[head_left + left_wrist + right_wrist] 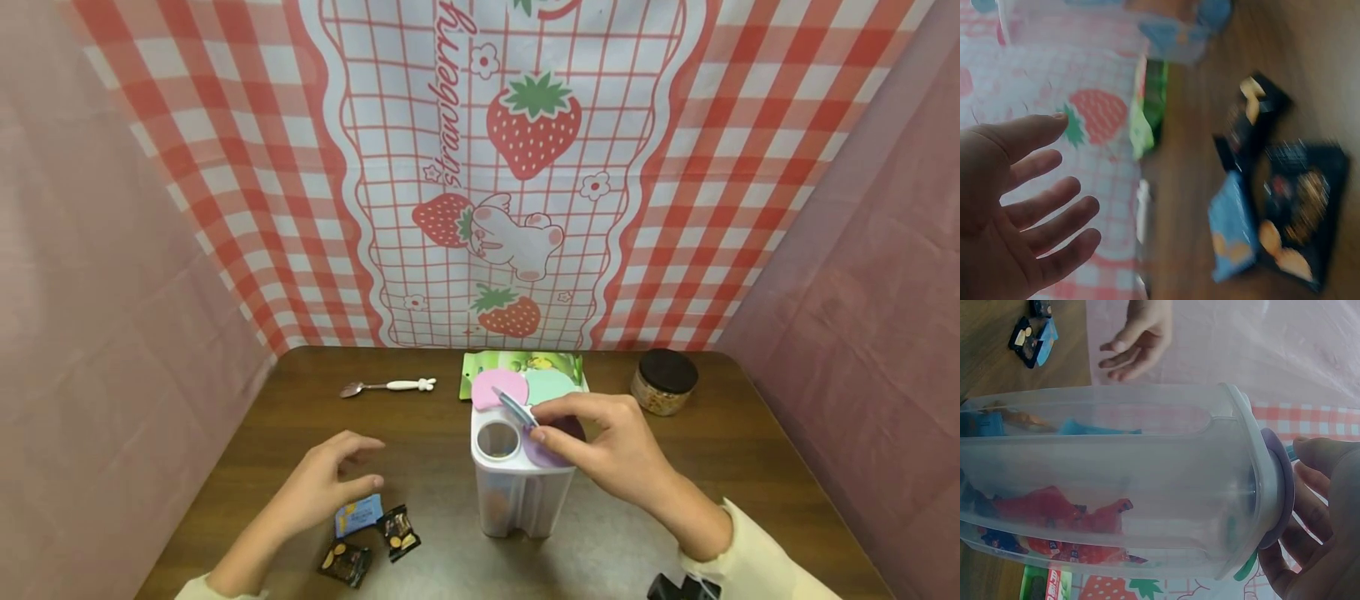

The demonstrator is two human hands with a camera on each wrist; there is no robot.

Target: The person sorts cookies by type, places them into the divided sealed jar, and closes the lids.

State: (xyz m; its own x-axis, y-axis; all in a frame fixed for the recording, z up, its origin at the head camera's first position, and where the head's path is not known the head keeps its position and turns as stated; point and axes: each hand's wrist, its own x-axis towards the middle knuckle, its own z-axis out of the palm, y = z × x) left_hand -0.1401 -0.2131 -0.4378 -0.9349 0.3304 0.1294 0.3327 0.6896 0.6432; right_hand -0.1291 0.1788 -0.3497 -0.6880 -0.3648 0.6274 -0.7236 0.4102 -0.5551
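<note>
In the head view my right hand (pixel 618 442) pinches a tilted blue lid (pixel 515 407) beside the round uncovered opening (pixel 497 440) of a tall clear storage container (pixel 517 504). A purple lid (pixel 542 452), a pink lid (pixel 498 389) and a green lid (pixel 551 386) sit on its white top. Red wrapped packets (pixel 1054 512) and blue packets (pixel 1100 428) show through its walls in the right wrist view. My left hand (pixel 322 483), fingers apart and holding nothing, hovers by a blue snack packet (pixel 358 515) and two black snack packets (pixel 400 532).
Behind the container lies a green bag (pixel 480 362). A spoon with a white handle (pixel 408 385) lies at the back left of the wooden table (pixel 645 533). A black-lidded jar (pixel 663 383) stands at the back right, and a black object (pixel 682 588) is at the front edge.
</note>
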